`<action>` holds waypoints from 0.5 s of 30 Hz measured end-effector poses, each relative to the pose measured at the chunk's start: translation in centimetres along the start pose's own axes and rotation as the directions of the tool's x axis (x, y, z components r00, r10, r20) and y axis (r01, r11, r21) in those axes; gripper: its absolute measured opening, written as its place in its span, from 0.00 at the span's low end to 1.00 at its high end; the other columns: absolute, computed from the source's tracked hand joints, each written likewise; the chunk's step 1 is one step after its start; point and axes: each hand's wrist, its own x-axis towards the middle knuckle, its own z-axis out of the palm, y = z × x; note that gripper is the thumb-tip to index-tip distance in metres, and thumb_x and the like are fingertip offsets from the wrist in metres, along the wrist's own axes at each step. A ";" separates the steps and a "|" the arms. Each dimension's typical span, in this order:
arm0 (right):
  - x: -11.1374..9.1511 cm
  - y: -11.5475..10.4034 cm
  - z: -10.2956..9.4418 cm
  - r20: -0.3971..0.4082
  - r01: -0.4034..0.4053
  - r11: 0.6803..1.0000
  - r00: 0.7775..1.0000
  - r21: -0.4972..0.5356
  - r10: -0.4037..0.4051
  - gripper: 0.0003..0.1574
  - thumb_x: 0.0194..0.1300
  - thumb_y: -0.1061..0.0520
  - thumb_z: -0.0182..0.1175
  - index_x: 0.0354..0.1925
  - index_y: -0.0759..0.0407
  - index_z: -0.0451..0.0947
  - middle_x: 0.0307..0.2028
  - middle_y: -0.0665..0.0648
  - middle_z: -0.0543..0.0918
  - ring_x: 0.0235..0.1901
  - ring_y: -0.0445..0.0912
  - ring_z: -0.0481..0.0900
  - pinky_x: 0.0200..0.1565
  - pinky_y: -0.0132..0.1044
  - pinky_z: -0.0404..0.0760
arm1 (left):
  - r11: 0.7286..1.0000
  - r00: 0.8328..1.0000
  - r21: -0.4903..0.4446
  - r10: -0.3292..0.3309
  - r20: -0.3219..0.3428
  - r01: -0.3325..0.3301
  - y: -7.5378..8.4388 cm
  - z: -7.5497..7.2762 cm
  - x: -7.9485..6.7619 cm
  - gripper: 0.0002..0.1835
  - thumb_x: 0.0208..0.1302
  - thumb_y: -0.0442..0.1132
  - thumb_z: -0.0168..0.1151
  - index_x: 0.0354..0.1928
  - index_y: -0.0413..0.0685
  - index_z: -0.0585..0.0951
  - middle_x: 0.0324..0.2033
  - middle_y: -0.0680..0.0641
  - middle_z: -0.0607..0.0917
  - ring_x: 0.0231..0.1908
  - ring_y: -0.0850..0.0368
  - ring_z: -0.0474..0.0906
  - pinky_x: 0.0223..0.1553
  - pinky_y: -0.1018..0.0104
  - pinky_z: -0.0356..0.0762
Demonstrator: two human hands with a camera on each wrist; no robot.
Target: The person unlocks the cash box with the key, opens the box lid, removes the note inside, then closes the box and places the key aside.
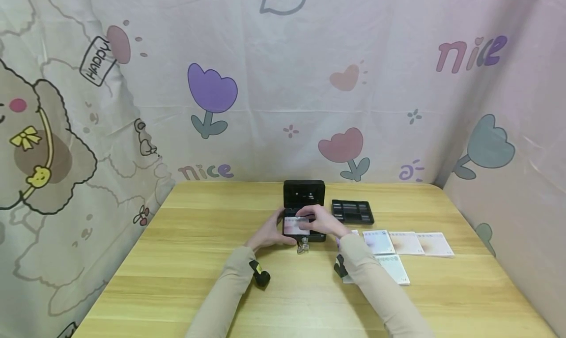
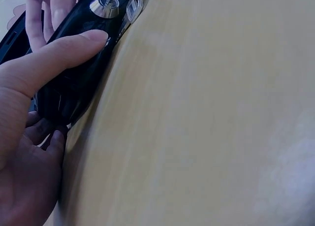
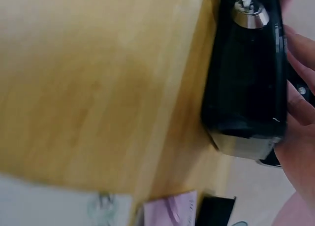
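A small black cash box (image 1: pixel 317 238) stands on the table with its lid (image 1: pixel 304 193) raised. Keys on a ring (image 1: pixel 302 246) hang from the round metal lock (image 2: pixel 105 6) on its front. My left hand (image 1: pixel 270 231) grips the box's left side, thumb along the front and fingers round the side. Pinkish banknotes (image 1: pixel 290 226) lie inside the box. My right hand (image 1: pixel 320 220) reaches in from the right, its fingers over these notes; whether the fingertips touch them is hard to see.
Behind my right hand lies a black compartment tray (image 1: pixel 352 212). Stacks of banknotes are laid out on the right: bluish (image 1: pixel 378 242), brownish (image 1: pixel 408 243), pinkish (image 1: pixel 435 244) and greenish (image 1: pixel 395 269). My right forearm partly covers others. A printed curtain (image 1: pixel 265 146) stands behind the table.
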 end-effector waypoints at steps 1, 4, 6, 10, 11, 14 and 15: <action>0.1 0.1 0.1 -0.005 -0.001 1.000 1.000 -0.006 0.001 0.19 0.64 0.64 0.66 0.53 0.68 0.81 0.54 0.66 0.85 0.57 0.59 0.82 0.62 0.54 0.81 | 1.000 1.000 0.005 0.002 0.001 -0.002 0.0 0.0 0.0 0.65 0.44 0.43 0.83 0.78 0.37 0.50 0.77 0.34 0.58 0.77 0.37 0.56 0.79 0.46 0.57; 0.5 0.3 0.3 -0.012 -0.002 1.000 1.000 -0.024 0.002 0.19 0.62 0.63 0.68 0.52 0.66 0.82 0.53 0.65 0.86 0.56 0.57 0.83 0.62 0.52 0.82 | 1.000 1.000 -0.002 0.006 0.002 -0.006 0.0 0.0 0.0 0.65 0.44 0.43 0.83 0.78 0.37 0.50 0.77 0.34 0.58 0.77 0.37 0.56 0.78 0.45 0.57; 0.7 0.3 0.5 -0.009 0.004 0.999 1.000 -0.034 -0.005 0.19 0.62 0.62 0.68 0.51 0.66 0.82 0.52 0.64 0.86 0.55 0.56 0.83 0.60 0.51 0.83 | 1.000 1.000 -0.009 0.001 0.004 -0.001 0.1 0.0 -0.1 0.65 0.45 0.43 0.83 0.78 0.37 0.50 0.77 0.34 0.58 0.77 0.38 0.56 0.78 0.45 0.57; 0.8 0.4 0.7 -0.005 0.005 0.998 1.000 -0.059 -0.006 0.18 0.61 0.62 0.69 0.50 0.66 0.82 0.51 0.64 0.87 0.53 0.56 0.84 0.58 0.51 0.84 | 1.000 1.000 -0.025 0.002 0.009 -0.002 0.2 0.0 -0.2 0.64 0.45 0.42 0.83 0.78 0.36 0.50 0.77 0.33 0.58 0.77 0.36 0.55 0.78 0.44 0.57; 0.9 0.4 0.8 -0.004 0.000 0.998 1.000 -0.068 0.000 0.18 0.60 0.62 0.70 0.50 0.65 0.83 0.51 0.64 0.87 0.53 0.55 0.83 0.57 0.50 0.84 | 1.000 1.000 -0.026 0.003 0.012 -0.002 0.3 0.0 -0.2 0.63 0.45 0.41 0.83 0.78 0.36 0.50 0.77 0.33 0.58 0.77 0.36 0.55 0.78 0.45 0.57; 0.9 0.5 1.0 -0.001 -0.024 0.994 1.000 -0.106 0.024 0.18 0.61 0.61 0.70 0.50 0.62 0.83 0.51 0.61 0.87 0.53 0.53 0.83 0.57 0.49 0.83 | 1.000 1.000 -0.025 0.012 0.014 -0.012 0.3 0.0 -0.2 0.62 0.46 0.40 0.82 0.78 0.36 0.51 0.77 0.32 0.58 0.77 0.35 0.55 0.79 0.46 0.57; 1.0 0.5 1.0 0.002 -0.032 0.993 0.999 -0.118 0.033 0.17 0.61 0.60 0.70 0.50 0.60 0.83 0.51 0.60 0.87 0.53 0.52 0.83 0.57 0.48 0.83 | 0.999 1.000 -0.027 0.018 0.014 -0.018 0.3 0.0 -0.2 0.62 0.46 0.40 0.82 0.77 0.36 0.51 0.76 0.31 0.58 0.77 0.35 0.54 0.79 0.46 0.57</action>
